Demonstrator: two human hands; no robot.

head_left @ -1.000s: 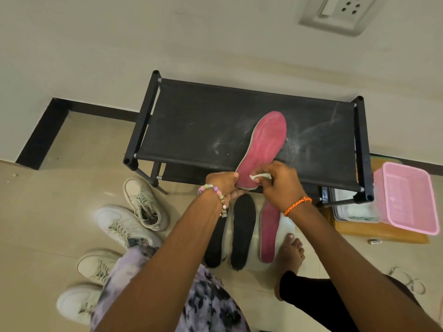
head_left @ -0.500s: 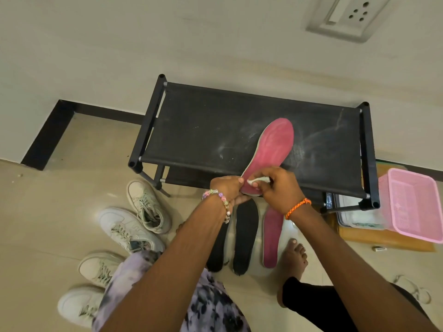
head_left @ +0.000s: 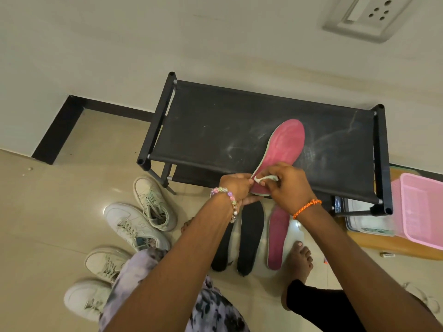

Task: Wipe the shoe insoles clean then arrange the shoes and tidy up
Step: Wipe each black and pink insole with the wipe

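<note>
Pinching the heel end of the pink insole [head_left: 284, 146], the left hand [head_left: 236, 185] keeps it propped at a slant, its fingers curled round the near edge, while the toe end rests away from the grip on the dusty black fabric of the rack [head_left: 215, 130]. Just beside that pinch, the right hand [head_left: 286, 185] has its fingers closed on a small white wipe [head_left: 265, 179] and presses it onto the insole's heel. The insole looks thin, light and bendy, probably foam with a cloth face; held only at the heel it would likely sag or flap, so letting the far end lie on the rack is a sensible support. A grip at the rim of the heel, thumb on top, leaves almost the whole pink face free for wiping outward from the fingers. The wipe seems soft and damp and would bunch up easily, so a firm pinch suits it. Below the hands, on the floor, lie a second pink insole [head_left: 278, 236] and two black insoles [head_left: 249, 236]; whether those are already clean cannot be told. Four pale sneakers [head_left: 134, 226] wait to the left of the grip, and a pink basket [head_left: 422, 207] stands well off to the right.
</note>
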